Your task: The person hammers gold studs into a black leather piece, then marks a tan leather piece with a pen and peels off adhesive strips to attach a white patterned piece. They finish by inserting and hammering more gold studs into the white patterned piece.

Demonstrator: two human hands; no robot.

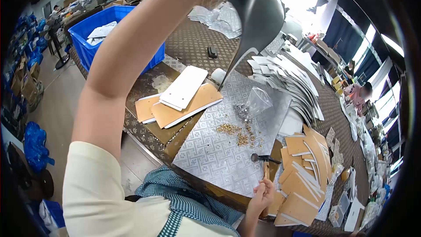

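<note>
Wood and dark metal make up your hammer (265, 170), low in the frame, right of the middle. Your right hand (263, 194) has its fingers curled closed around the handle. Your left arm (109, 70) goes up to the top edge; the hand is hidden there, so I can't tell how its fingers are or what they hold. Just above the hammer, little gold bits (230, 129) lie on a shiny silver sheet (210, 160), near a clear bag (259, 100). To the hammer's right are tan pieces (302, 193) with white strips. White and tan boards (186, 88) lie left of the middle, and a blue bin (82, 49) sits at the upper left.
</note>
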